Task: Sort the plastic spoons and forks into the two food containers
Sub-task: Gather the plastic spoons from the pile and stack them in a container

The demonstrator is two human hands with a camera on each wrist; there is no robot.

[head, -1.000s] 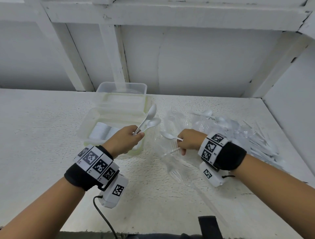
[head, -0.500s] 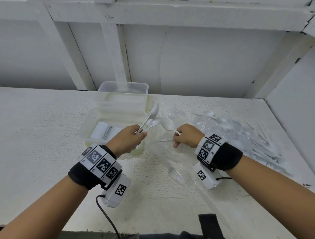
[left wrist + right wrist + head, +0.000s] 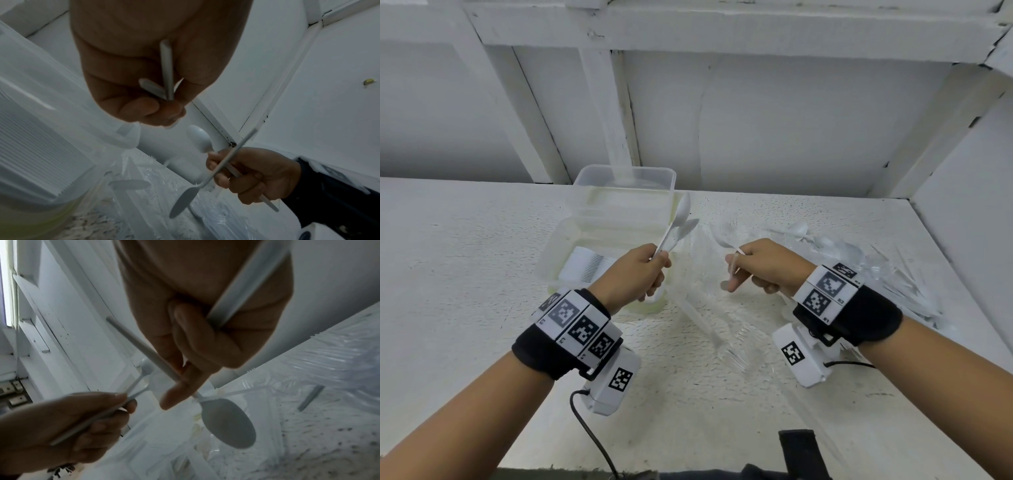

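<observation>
The right hand (image 3: 767,267) is now lifting off the bench (image 3: 465,274), fingers curled round two white spoons (image 3: 228,420) it was still picking from the pile (image 3: 859,260) a second ago. The left hand (image 3: 633,277) is still gripping two spoons (image 3: 679,222) beside the near container (image 3: 558,246), which is already holding stacked forks (image 3: 589,265). Probably the spoons are being gathered for the far container (image 3: 625,178). Walls are closing in behind and on the right; open room lies leftward.

Two stacked food containers (image 3: 619,212) sit far left on the table (image 3: 448,274); a loose cutlery pile (image 3: 876,270) spreads right of them.
</observation>
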